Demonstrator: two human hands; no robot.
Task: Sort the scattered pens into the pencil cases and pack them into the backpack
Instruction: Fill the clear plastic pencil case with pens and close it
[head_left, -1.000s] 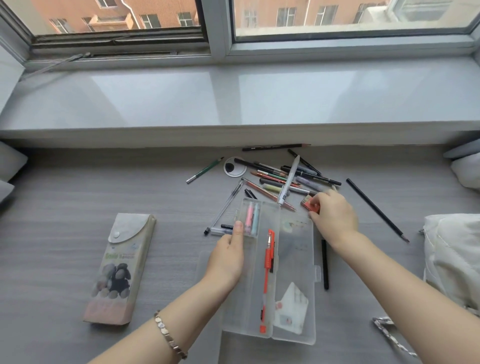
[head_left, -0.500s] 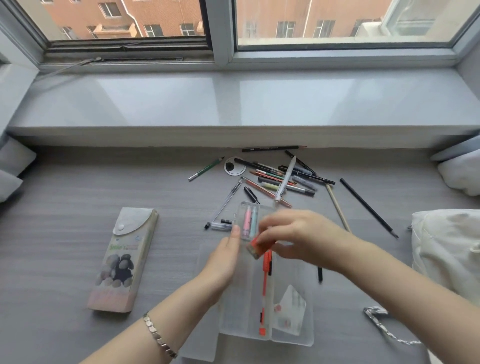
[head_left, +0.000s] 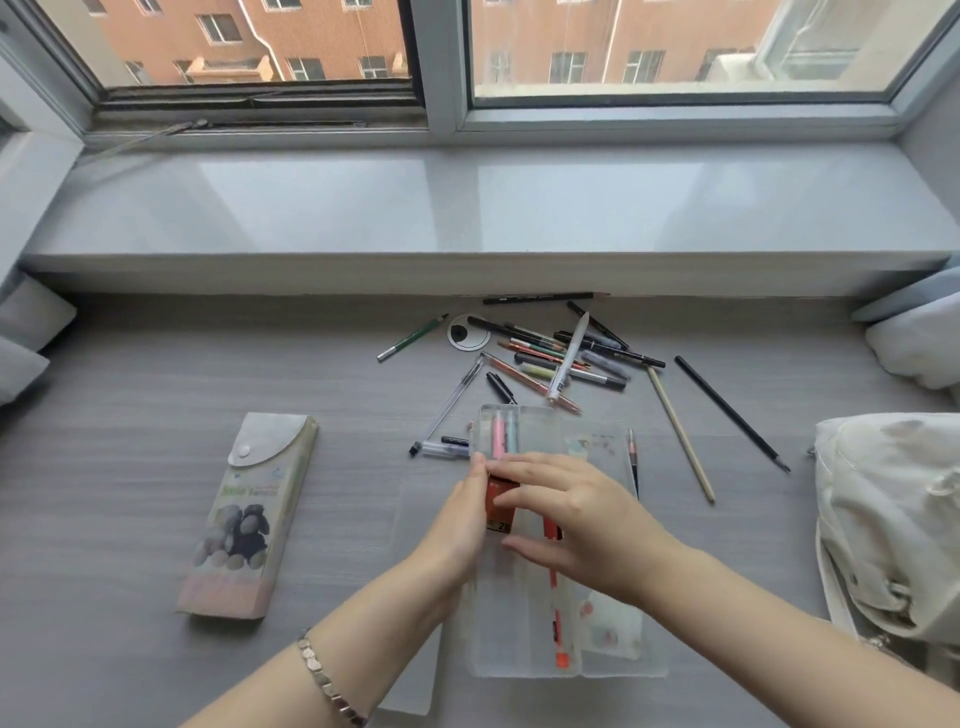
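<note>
A clear plastic pencil case (head_left: 602, 447) lies open on the grey desk, holding a pink pen (head_left: 497, 436) and an orange pen (head_left: 558, 623). My left hand (head_left: 457, 525) holds the case's left wall, thumb on the rim. My right hand (head_left: 582, 514) pinches a small red box (head_left: 498, 514) between fingers and thumb, low over the case's left compartment. Several loose pens (head_left: 561, 358) lie heaped behind the case. A grey flap pencil case (head_left: 249, 514) lies shut at the left. The cream backpack (head_left: 893, 519) sits at the right edge.
Stray items ring the case: a green pencil (head_left: 413, 339), a clear pen (head_left: 451, 402), a wooden pencil (head_left: 680, 434) and a black pencil (head_left: 730, 412). A round cable grommet (head_left: 467, 331) is set in the desk. The window sill (head_left: 467, 208) runs behind.
My right hand picked the red box from the pile, carried it left and toward me, and now holds it down inside the case. My left hand stayed on the case's edge.
</note>
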